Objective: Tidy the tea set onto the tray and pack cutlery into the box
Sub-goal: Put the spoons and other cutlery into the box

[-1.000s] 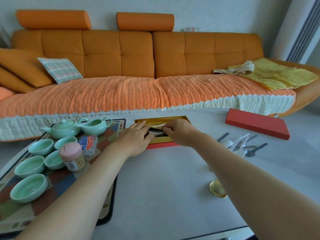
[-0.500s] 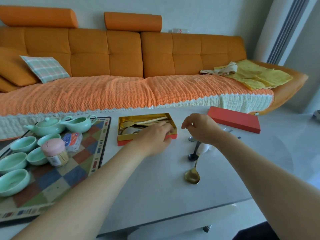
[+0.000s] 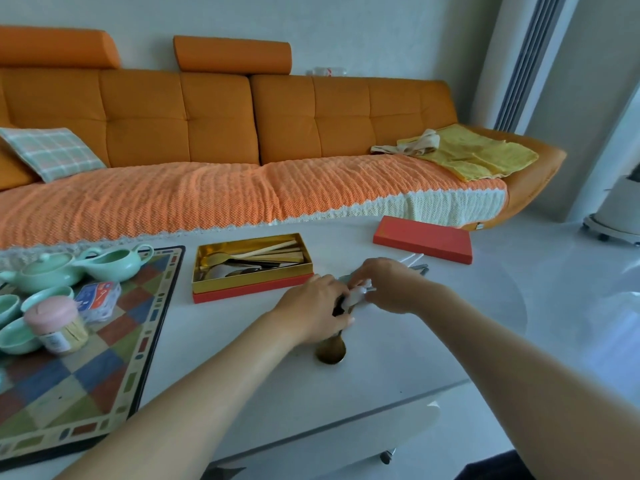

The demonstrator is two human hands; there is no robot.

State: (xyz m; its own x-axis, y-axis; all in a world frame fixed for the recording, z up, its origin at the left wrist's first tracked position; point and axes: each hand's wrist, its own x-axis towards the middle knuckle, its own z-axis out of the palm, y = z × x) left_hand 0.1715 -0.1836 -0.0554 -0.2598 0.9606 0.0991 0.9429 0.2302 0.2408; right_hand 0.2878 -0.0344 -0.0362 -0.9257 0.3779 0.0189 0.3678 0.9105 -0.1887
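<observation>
An orange sofa point(image 3: 207, 133) with a woven throw runs behind the box point(image 3: 252, 277), past the far edge of the white surface point(image 3: 242, 375). Left of the box, across a bare strip of surface, a checked tray point(image 3: 104, 375) carries the tea set: a pale green teapot point(image 3: 45, 271) and pitcher point(image 3: 117, 263) at its far end, level with the box, and cups point(image 3: 17, 336) nearer the camera at the frame's left edge. Among them stand a pink-lidded jar point(image 3: 57, 327) and a small card pack point(image 3: 98, 299).

The red lid point(image 3: 422, 239) lies flat to the right of the box, well apart from it, near the far edge. The box itself sits open, gold inside on a red base, already holding chopsticks and several spoons.

Both hands meet just right of the box's near right corner. The left hand point(image 3: 311, 313) has its fingers curled round cutlery handles; the bowl of a gold spoon point(image 3: 330, 353) sticks out below it, toward the near edge. The right hand point(image 3: 391, 284) pinches a white utensil point(image 3: 358, 296) between the two hands. A few more loose pieces point(image 3: 420, 269) show beyond the right hand, between box and lid.

Bare surface stretches in front of the box to the near edge and on rightward past the lid.
</observation>
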